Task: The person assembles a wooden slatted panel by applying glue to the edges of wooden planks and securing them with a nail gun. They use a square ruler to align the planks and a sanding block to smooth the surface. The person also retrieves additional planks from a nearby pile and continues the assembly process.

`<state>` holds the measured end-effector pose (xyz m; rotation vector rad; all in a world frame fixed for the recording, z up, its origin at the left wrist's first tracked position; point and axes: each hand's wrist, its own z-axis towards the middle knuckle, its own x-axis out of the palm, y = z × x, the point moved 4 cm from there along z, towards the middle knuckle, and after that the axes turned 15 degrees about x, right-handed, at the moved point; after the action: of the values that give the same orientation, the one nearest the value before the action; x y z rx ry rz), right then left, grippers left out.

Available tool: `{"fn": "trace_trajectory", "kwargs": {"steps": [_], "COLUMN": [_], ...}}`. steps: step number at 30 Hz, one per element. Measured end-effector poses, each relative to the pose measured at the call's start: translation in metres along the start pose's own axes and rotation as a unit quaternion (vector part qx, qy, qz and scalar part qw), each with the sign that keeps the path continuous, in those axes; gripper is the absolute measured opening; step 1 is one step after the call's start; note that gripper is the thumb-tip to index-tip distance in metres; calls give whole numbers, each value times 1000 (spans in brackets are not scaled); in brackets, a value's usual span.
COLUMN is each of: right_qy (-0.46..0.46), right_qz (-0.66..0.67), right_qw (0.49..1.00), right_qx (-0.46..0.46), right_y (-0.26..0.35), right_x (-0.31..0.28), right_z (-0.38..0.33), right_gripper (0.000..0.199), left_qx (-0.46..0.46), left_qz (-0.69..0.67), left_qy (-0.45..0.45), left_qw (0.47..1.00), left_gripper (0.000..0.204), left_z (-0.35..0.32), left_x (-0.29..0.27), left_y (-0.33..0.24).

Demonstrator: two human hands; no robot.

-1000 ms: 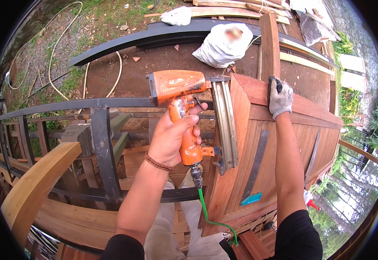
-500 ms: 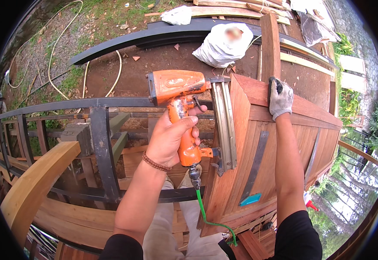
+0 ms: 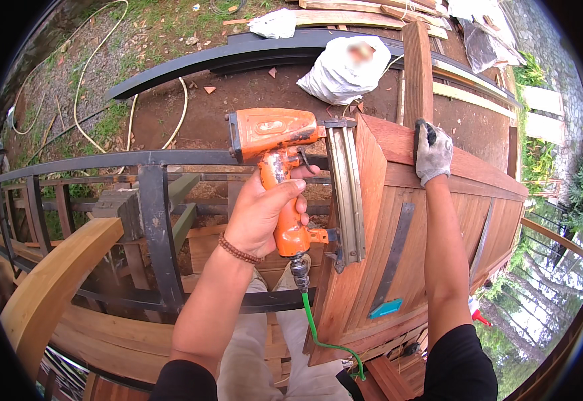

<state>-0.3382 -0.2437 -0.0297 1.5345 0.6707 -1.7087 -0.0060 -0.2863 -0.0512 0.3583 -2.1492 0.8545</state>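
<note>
My left hand [image 3: 268, 217], bare with a bead bracelet on the wrist, grips the handle of an orange pneumatic nail gun [image 3: 279, 137]. Its metal magazine [image 3: 346, 194] lies against the left edge of a reddish wooden box post [image 3: 432, 220]. A green air hose [image 3: 318, 334] runs down from the gun's handle. My right hand [image 3: 432, 152], in a grey work glove, rests on the top of the wooden post beside an upright wooden plank [image 3: 417, 63].
A black metal railing [image 3: 154, 227] runs at left, with a curved wooden handrail [image 3: 44, 287] below it. Below on the dirt lie a white sack [image 3: 341, 67], a long curved black beam [image 3: 251, 53], hoses and stacked boards [image 3: 371, 13].
The nail gun has shifted very slightly against the post edge; both hands keep their hold and place.
</note>
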Motion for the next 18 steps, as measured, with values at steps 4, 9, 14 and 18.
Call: {"fn": "trace_trajectory", "kwargs": {"steps": [4,9,14,18], "right_qy": [-1,-8,28,16], "right_qz": [7,-6,-12,-21], "right_qw": [1000,1000,999,999], "right_qx": [5,4,24,35], "right_y": [0,-3,0,2], "right_x": [0,1,4,2], "right_z": [0,0,1,0], "right_gripper": [31,31,31,30], "left_qx": [-1,-5,21,41], "left_qz": [2,0,-44,-28], "left_qy": [-3,-4,-5,-51], "left_qw": [1000,1000,999,997], "left_gripper": [37,38,33,41], "left_z": [0,0,-2,-35], "left_x": [0,-2,-1,-20], "left_y": [-1,1,4,1]}}
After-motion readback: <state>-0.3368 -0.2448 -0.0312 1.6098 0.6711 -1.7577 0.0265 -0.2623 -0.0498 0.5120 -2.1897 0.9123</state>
